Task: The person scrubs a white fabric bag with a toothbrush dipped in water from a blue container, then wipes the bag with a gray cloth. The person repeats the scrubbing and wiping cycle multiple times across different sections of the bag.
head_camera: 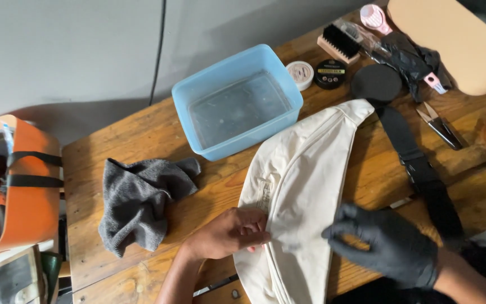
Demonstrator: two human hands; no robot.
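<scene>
Right now my bare left hand (229,232) pinches the cream waist bag (305,186) at its zipper seam, fingertips partly tucked under fabric. My black-gloved right hand (389,243) presses the bag's other side, fingers curled. Beyond the bag sits a blue tub (237,101); the bag's lower end is cut off.

A cleaning workbench: worn wooden table (142,135) with water tub (237,101), brush (338,42), polish tins (330,73), snips (439,125).
</scene>
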